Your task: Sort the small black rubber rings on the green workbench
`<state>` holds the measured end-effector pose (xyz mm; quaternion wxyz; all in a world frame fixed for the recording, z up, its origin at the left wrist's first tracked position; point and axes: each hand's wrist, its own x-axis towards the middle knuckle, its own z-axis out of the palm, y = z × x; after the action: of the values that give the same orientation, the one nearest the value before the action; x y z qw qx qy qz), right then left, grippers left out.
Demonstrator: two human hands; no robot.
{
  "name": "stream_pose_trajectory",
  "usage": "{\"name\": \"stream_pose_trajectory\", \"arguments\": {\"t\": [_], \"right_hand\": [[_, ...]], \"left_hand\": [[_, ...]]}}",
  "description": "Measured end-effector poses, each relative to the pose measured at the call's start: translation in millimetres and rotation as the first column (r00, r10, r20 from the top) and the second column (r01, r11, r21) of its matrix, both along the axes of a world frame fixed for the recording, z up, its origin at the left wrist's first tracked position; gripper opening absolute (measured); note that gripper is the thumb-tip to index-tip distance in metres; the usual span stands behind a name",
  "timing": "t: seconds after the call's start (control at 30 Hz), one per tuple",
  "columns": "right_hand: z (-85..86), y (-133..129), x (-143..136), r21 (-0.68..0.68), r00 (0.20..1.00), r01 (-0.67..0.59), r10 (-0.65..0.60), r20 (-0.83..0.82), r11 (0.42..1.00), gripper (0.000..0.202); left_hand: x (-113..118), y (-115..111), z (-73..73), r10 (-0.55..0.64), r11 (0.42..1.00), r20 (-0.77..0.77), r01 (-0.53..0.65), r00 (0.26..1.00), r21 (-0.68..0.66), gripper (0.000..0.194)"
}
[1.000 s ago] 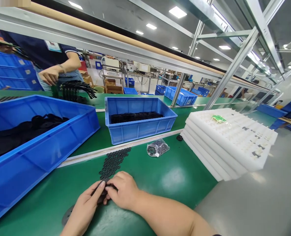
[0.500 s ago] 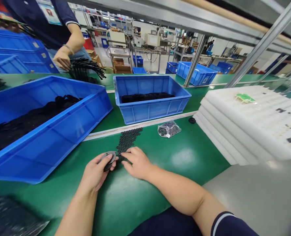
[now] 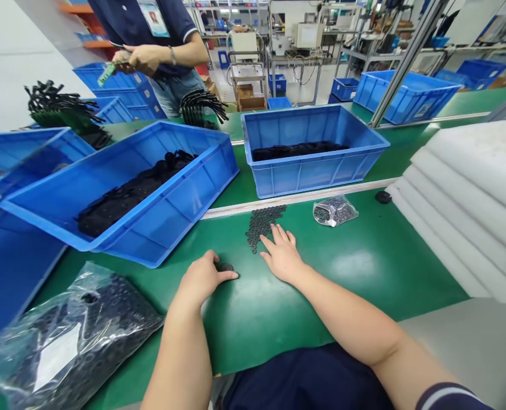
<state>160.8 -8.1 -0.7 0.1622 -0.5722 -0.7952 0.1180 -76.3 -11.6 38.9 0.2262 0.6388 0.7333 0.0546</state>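
Observation:
My left hand (image 3: 200, 280) is low over the green table, its thumb and fingers around a dark round disc (image 3: 225, 266) that is partly hidden by the hand. To the right, my right hand (image 3: 282, 254) lies palm down with its fingers spread. Its fingertips touch the near right edge of a flat patch of small black rings (image 3: 262, 223). A clear bag of small dark parts (image 3: 336, 210) lies beyond that hand, further right.
Two blue bins (image 3: 159, 213) (image 3: 317, 173) with black parts stand behind the work area. A large plastic bag of black rings (image 3: 94, 336) lies at the left. White foam sheets (image 3: 462, 210) are stacked at the right, beside a small black coil (image 3: 383, 197). Across the table stands a co-worker (image 3: 174, 57).
My left hand has lowered and turned over, with the disc now near the tabletop. My right hand has moved away from it and spread its fingers at the rings. The view has shifted left.

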Motion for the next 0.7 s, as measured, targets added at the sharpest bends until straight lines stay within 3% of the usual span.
{"name": "stream_pose_trajectory", "arguments": {"t": [0.17, 0.33, 0.43, 0.5, 0.57, 0.63, 0.7], "right_hand": [[1.0, 1, -1, 0.028, 0.999, 0.039, -0.039, -0.011, 0.999, 0.039], [-4.0, 3, -1, 0.069, 0.999, 0.052, -0.052, -0.005, 0.996, 0.041], [-5.7, 3, -1, 0.086, 0.999, 0.051, -0.051, -0.005, 0.995, 0.035], [-6.3, 4, 0, 0.097, 0.998, 0.057, -0.056, -0.014, 0.994, 0.033], [-7.3, 4, 0, 0.109, 0.998, 0.066, -0.065, -0.015, 0.992, 0.035], [-8.6, 5, 0, 0.118, 0.997, 0.072, -0.071, -0.014, 0.990, 0.038], [-10.0, 6, 1, 0.132, 0.997, 0.075, -0.072, -0.027, 0.988, 0.035]], "left_hand": [[16, -1, -3.3, -0.128, 0.990, 0.042, 0.125, 0.991, 0.065, 0.030], [29, 3, -8.9, -0.098, 0.979, 0.308, 0.037, 0.946, 0.199, 0.017], [30, 5, -9.2, -0.033, 0.976, 0.538, -0.088, 0.842, 0.198, 0.015], [30, 6, -6.6, 0.052, 0.966, 0.745, -0.223, 0.665, 0.132, 0.017], [28, 7, -3.3, 0.105, 0.942, 0.936, -0.334, 0.335, 0.014, 0.025], [27, 9, -1.0, 0.106, 0.916, 0.994, -0.388, -0.016, -0.104, 0.033], [26, 11, -0.6, 0.109, 0.891, 0.967, -0.409, -0.231, -0.198, 0.037]]}}
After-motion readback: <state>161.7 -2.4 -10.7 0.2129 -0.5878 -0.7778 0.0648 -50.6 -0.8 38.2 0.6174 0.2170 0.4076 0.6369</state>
